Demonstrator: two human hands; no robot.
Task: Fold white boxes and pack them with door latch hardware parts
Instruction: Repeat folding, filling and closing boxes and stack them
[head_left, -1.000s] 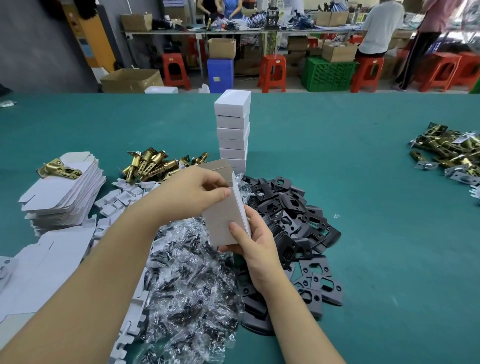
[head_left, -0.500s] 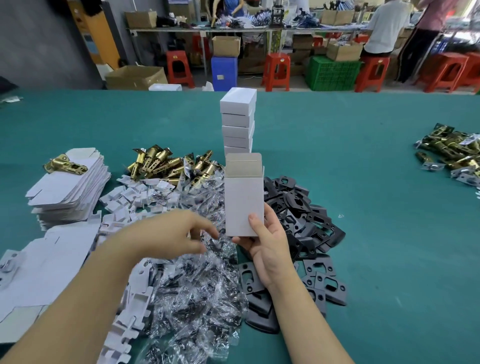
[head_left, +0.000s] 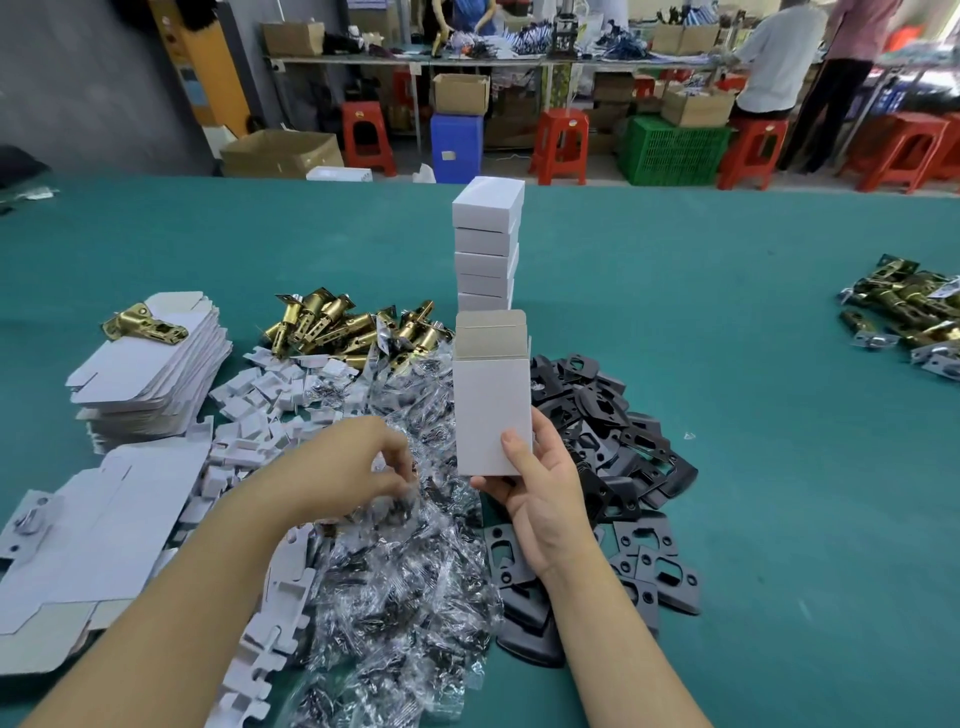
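Note:
My right hand (head_left: 545, 499) grips the bottom of a folded white box (head_left: 491, 415), held upright with its top flap open. My left hand (head_left: 353, 467) reaches down into a pile of clear bags of screws (head_left: 405, 587), and its curled fingers pinch one bag at the top of the pile. Black strike plates (head_left: 613, 431) lie in a heap to the right of the box. Brass latches (head_left: 337, 322) are piled behind the bags. A tall stack of closed white boxes (head_left: 488, 244) stands right behind the held box.
Flat box blanks (head_left: 150, 374) are stacked at the left, with a brass latch on top. More blanks (head_left: 98, 540) lie near my left forearm, beside white card inserts (head_left: 270, 395). Another latch pile (head_left: 909, 306) sits far right on the green table (head_left: 727, 260).
My left hand let go of the box's top flap and dropped down to the screw bags. My right hand turned the box upright to face me.

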